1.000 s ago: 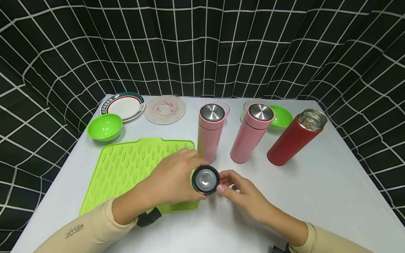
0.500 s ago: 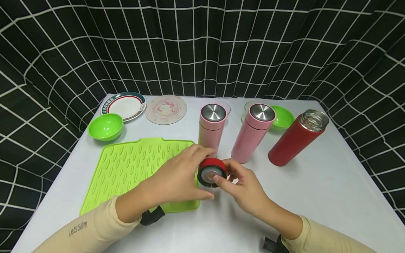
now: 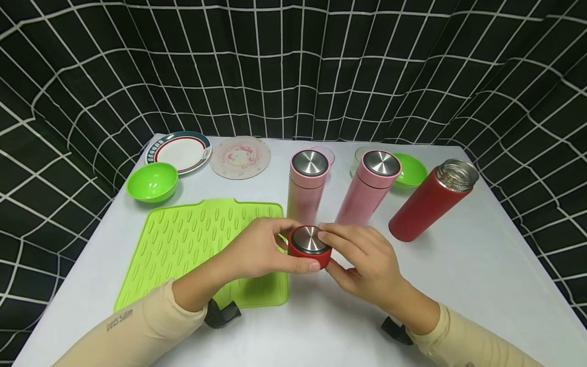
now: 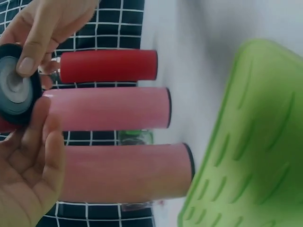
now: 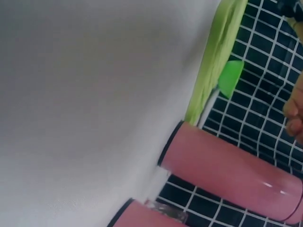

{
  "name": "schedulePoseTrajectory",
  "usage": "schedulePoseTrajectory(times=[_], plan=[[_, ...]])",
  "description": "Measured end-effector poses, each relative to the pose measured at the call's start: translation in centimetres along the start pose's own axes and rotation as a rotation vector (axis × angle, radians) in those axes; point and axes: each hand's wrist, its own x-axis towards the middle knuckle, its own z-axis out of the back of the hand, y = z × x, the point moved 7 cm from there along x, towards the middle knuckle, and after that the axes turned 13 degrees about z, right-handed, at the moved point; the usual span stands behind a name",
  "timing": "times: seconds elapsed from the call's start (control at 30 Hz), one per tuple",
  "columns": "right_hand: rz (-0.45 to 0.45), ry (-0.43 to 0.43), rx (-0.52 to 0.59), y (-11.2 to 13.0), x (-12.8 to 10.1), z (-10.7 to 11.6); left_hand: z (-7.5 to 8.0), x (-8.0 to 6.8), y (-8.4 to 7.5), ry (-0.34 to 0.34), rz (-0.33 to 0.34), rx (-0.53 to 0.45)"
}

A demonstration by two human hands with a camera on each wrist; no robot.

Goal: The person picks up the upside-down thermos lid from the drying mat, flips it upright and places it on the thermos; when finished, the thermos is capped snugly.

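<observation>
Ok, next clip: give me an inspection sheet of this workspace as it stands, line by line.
Surface: white table, bare at the near right.
Job's things: red lid, steel top up, held over the table; red flask standing uncapped.
Clutter: two capped pink flasks, green mat, two green bowls, plate, round coaster.
Hands: left hand and right hand both grip the lid with their fingers.
Cables: nothing seen.
Surroundings: black checked curtain all round.
</observation>
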Motion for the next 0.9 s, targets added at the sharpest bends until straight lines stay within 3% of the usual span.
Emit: schedulePoseTrajectory(times=[0.13, 0.23, 0.37, 0.5, 0.6, 0.7, 0.8, 0.9], plan=[[-0.089, 0.045, 0.010, -0.9, -0.3, 0.2, 0.8, 0.0, 0.2, -0.077, -0.045, 0.001], [-0.230, -0.059, -0.109, -2.0, -0.8, 1.6, 1.6, -0.2, 0.2, -0.123, -0.083, -0.012], [-0.590, -0.264, -0.269, -3.9, -2.5, 4.8, 2.7, -0.6, 0.1, -0.203, -0.138, -0.014], [-1.021, -0.329, -0.228, -7.0, -6.1, 7.2, 3.6, -1.1, -0.1, -0.263, -0.192, -0.006], [-1.344, -0.286, -0.121, -9.8, -10.1, 7.8, 3.9, -1.3, -0.3, -0.278, -0.224, 0.000], [-1.520, -0.245, 0.055, -12.0, -13.7, 7.3, 4.0, -1.4, -0.3, -0.276, -0.236, -0.002], [-1.559, -0.130, 0.129, -13.0, -16.3, 6.8, 4.0, -1.5, -0.3, -0.268, -0.236, -0.018], [-1.540, 0.040, 0.093, -13.3, -18.0, 7.0, 3.9, -1.6, -0.4, -0.257, -0.238, -0.034]])
